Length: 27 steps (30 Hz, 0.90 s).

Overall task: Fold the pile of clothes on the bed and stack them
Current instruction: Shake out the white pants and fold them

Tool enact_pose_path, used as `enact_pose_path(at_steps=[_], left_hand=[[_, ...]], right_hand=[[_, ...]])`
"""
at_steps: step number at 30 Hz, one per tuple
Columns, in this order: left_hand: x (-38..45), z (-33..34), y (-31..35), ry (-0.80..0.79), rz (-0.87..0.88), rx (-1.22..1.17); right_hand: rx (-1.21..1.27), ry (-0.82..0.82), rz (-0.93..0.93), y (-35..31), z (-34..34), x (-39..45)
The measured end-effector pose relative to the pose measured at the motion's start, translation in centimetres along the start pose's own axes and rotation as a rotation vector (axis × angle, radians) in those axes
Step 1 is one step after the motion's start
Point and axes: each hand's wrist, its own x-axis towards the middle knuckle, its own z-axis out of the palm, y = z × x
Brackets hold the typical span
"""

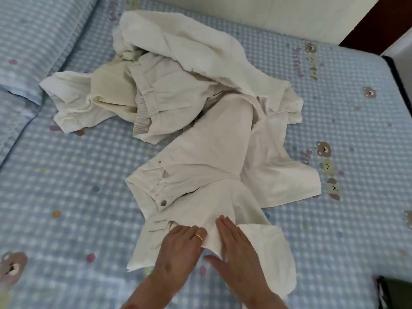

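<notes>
The pink writing on the bed (66, 175) sheet is too blurred to read. Both hands, left (178, 248) and right (236, 248), lie flat with spread fingers on the near trousers (200, 157); the pile (156, 70) is behind.

A bed (66, 175) fills almost the whole view, covered by a sheet (334, 241) in a pale blue and white check printed with small brown teddy bears, coloured dots and some pink lettering. At the far left lies a pillow (26, 52) in the same checked cloth, its near corner ending beside the sheet. Beyond the far edge of the bed stands a plain light wall (267, 16). In the top right corner is a dark brown wooden panel (379, 18). The light is soft, even daylight, with no hard shadows
</notes>
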Motion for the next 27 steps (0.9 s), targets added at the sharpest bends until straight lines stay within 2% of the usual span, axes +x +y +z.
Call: enact_pose_path(at_steps=[2, 4, 7, 10, 11, 13, 16, 18, 20, 23, 25, 27], left_hand=[[-1.4, -1.5, 1.2, 0.065, -0.029, -0.014], [-3.3, -2.8, 1.2, 0.118, -0.160, 0.027], [-5.9, -4.6, 0.5, 0.134, -0.396, 0.024], [-6.2, -7.3, 1.4, 0.174, -0.480, -0.077], [-5.8, -8.6, 2.5, 0.233, -0.449, -0.091], [-4.8, -11.6, 6.0, 0.375, -0.259, -0.092], [-3.2, -16.0, 13.4, 0.459, 0.086, -0.042], [-2.5, -18.3, 18.7, 0.510, 0.232, -0.038], [-2.8, -20.1, 22.5, 0.577, 0.269, -0.111], [-5.6, -21.4, 24.5, 0.542, 0.051, -0.249], [-8.2, -21.9, 25.0, 0.432, -0.159, -0.175], [-10.7, -22.2, 25.5, 0.371, -0.345, -0.141]], right_hand=[[0.057, 0.216, -0.021, -0.6, -0.9, -1.5], [0.213, 0.316, 0.038, -1.5, -2.8, -2.8], [0.364, 0.342, 0.117, -1.8, -6.3, -5.7], [0.350, 0.399, 0.100, -1.5, -9.2, -9.1], [0.336, 0.446, 0.097, -1.3, -10.3, -10.4], [0.216, 0.561, 0.073, -1.5, -12.2, -12.4], [-0.061, 0.603, -0.152, -3.6, -15.0, -15.4], [-0.029, 0.614, -0.265, -5.5, -16.8, -17.4], [0.151, 0.645, -0.262, -6.7, -18.9, -19.9], [0.380, 0.611, -0.104, -6.5, -22.1, -24.2], [0.487, 0.571, -0.003, -6.0, -24.4, -27.0], [0.550, 0.559, -0.044, -5.5, -26.9, -29.4]])
